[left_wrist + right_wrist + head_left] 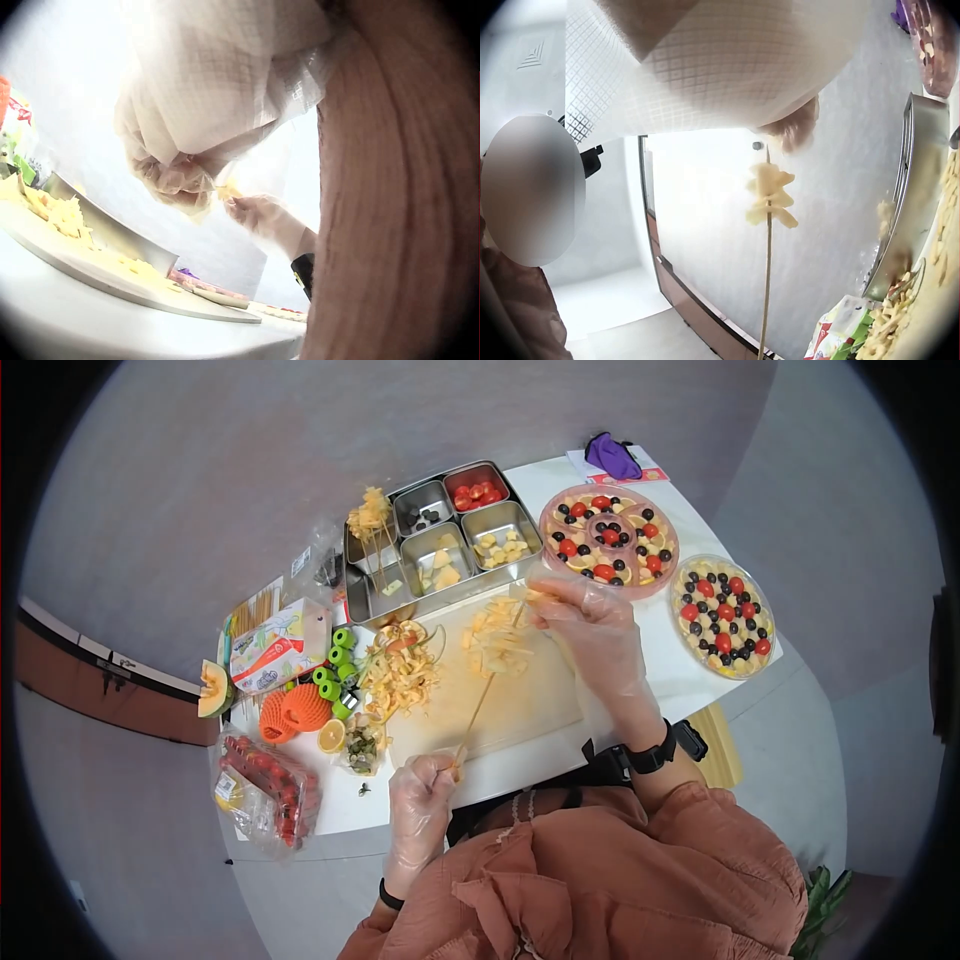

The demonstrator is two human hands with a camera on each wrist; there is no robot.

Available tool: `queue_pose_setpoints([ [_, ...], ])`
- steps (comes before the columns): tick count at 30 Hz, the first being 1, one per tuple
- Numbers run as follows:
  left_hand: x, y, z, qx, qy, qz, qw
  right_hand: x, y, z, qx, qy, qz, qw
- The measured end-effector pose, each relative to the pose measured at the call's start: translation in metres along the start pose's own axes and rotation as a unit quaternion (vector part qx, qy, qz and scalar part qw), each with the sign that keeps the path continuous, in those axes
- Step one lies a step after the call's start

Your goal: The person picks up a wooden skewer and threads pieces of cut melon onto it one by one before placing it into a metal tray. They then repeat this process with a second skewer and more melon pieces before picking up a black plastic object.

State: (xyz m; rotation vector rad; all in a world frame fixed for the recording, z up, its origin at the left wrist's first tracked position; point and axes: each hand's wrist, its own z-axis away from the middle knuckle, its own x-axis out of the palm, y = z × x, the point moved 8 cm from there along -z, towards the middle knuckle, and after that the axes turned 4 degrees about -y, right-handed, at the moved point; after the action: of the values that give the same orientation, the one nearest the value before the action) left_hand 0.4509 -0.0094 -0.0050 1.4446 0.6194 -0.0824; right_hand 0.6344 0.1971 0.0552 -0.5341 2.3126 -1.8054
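Note:
In a clear plastic glove, my left hand (420,800) grips the lower end of a thin wooden skewer (475,716), which slants up over the cutting board (450,710). Pale yellow fruit pieces (771,199) are threaded near the skewer's pointed tip. My right hand (605,645), gloved too, pinches a small yellow fruit piece (226,192) with thumb and fingertips right by that tip. Below, a heap of cut yellow fruit (490,645) lies on the board, overlapped by the skewer in the head view.
Fruit peelings (400,675) heap at the board's left. Behind stands a steel tray (440,600) of fruit bins, with finished skewers (370,515) at its left. Two decorated fruit platters (560,550) (765,660) sit at right; boxed tomatoes (265,785) at front left.

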Motion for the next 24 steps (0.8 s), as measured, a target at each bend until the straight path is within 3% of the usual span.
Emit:
queue_pose_setpoints([
  [9,0.0022,-0.0065,-0.0019,0.003,0.008,0.015,1.0,0.006,0.0029,-0.001,0.005,-0.018,0.04,0.999],
  [24,0.0039,-0.0022,-0.0065,-0.006,-0.008,0.006,1.0,0.0058,0.0093,-0.0008,0.008,0.002,0.004,1.0],
])
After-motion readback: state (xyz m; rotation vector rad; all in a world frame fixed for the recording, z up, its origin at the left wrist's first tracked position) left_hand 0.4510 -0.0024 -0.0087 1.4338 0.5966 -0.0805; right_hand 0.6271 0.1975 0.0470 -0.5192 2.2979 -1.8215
